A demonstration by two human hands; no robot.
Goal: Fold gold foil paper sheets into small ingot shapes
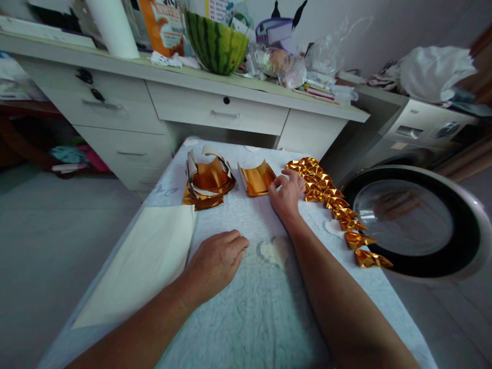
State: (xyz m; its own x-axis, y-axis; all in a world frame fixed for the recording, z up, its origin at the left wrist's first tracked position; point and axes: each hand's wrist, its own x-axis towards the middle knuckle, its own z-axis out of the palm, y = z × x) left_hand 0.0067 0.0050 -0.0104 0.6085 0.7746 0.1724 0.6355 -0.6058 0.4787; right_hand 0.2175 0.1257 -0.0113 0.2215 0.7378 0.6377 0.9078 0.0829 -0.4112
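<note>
My left hand [221, 256] rests on the cloth-covered table, fingers curled and pressed together, with nothing visible in them. Farther forward, my right hand [289, 193] is bent with its fingers somewhat apart. Its thumb and forefinger are at the right edge of a small curved stack of gold foil paper [257, 178]; no grip on a sheet is visible. Just right of that hand lie rows of folded gold paper pieces [317, 179], trailing toward the table's right edge. A larger curled bundle of gold paper [209, 177] with pale backing sits to the left.
A large off-white sheet [142, 261] covers the table's left side. Beyond the table stands a white counter with drawers [215, 102], bearing a cut watermelon [215, 43], an orange packet [163, 28] and plastic bags. The open round washing-machine door [403, 215] is close on the right.
</note>
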